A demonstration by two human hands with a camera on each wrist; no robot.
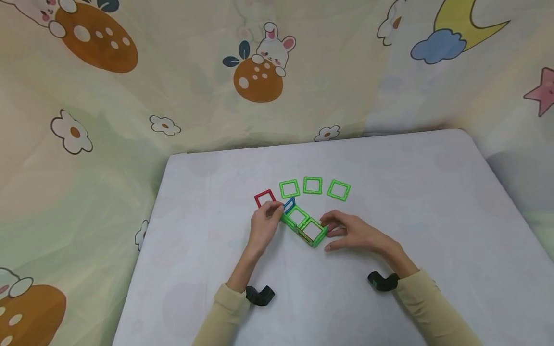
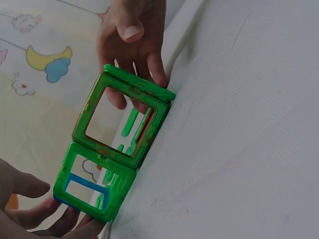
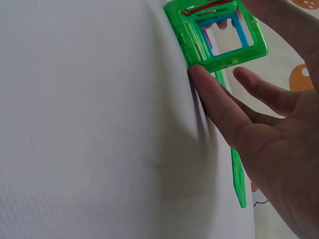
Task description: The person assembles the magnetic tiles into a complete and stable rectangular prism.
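Note:
A small box-like build of magnetic tiles stands on the table, with two green square tiles [image 1: 312,230] along its near side. At its left end is a blue square tile [image 1: 289,205], seen tilted in the head view. My left hand [image 1: 265,223] is at that end, fingertips touching the blue tile, the thumb held apart in the left wrist view. Around the right end my right hand [image 1: 352,233] spreads its fingers and thumb, with fingertips against the green end tile [image 2: 139,82]. Red edges show inside the build.
Beyond the build lies a red square tile [image 1: 265,197], partly behind my left hand. Three loose green tiles [image 1: 313,192] lie in a row at the back. The white table [image 1: 207,230] meets a printed cloth [image 1: 195,72] behind it.

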